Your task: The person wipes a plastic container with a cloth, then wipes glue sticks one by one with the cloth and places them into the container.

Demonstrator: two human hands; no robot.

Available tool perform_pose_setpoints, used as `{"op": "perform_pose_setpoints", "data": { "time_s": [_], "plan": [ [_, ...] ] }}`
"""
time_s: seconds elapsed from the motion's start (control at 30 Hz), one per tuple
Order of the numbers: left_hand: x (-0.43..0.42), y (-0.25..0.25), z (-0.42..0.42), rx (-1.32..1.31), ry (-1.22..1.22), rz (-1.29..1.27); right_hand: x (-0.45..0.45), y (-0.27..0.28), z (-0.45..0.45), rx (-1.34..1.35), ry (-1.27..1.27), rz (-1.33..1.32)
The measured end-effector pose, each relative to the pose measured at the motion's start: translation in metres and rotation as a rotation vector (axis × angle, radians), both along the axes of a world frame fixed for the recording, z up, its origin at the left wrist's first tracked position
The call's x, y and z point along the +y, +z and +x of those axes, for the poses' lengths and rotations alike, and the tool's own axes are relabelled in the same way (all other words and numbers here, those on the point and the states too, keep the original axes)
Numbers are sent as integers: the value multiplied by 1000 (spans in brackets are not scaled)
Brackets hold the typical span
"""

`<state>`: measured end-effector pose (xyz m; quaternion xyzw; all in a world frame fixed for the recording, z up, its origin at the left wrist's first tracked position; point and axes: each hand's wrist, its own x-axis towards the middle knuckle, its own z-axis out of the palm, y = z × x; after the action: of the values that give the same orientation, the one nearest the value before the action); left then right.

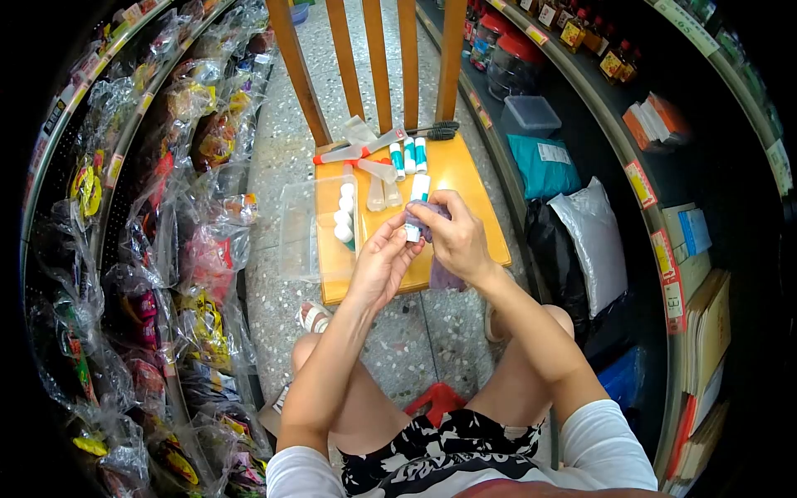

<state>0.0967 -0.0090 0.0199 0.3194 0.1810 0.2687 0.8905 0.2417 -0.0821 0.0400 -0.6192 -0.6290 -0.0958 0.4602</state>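
My left hand (pixel 384 261) is closed around a small white glue stick (pixel 413 233), held over the near part of the wooden chair seat (pixel 476 217). My right hand (pixel 462 238) pinches a purple cloth (pixel 447 278) against the stick; part of the cloth hangs below the fingers. Just beyond my fingers is another white-and-teal glue stick (pixel 420 187). Farther back on the seat, several similar sticks (pixel 398 161) lie side by side. Left of my hands, a clear plastic box (pixel 300 241) holds a row of white-capped sticks (pixel 344 217) and juts past the seat edge.
Translucent tubes with red caps (pixel 339 154) and black bristle brushes (pixel 440 131) lie near the chair's slatted back (pixel 378 66). Shelves of plastic-wrapped goods (pixel 217 257) line the left. Bags (pixel 591 245), jars (pixel 512 66) and bottles (pixel 574 31) fill the right shelves.
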Motion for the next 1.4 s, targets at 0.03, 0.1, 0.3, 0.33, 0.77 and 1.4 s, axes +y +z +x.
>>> {"op": "perform_pose_setpoints", "data": {
  "time_s": [0.03,0.1,0.3,0.33,0.77,1.4],
  "plan": [
    [-1,2,0,6,2,5,2,1,1,5,-12,6],
    [-3,2,-1,26,-13,8,4,2,6,53,-40,-5],
    [-9,0,-7,78,-40,15,11,3,20,119,-84,24],
    [-9,-3,-9,81,-47,20,10,0,20,183,-47,18],
    [-15,-7,-18,68,-86,66,-3,7,37,643,314,-191],
    [-30,-5,-24,197,-83,263,-19,10,40,628,533,-198]
  ]
}}
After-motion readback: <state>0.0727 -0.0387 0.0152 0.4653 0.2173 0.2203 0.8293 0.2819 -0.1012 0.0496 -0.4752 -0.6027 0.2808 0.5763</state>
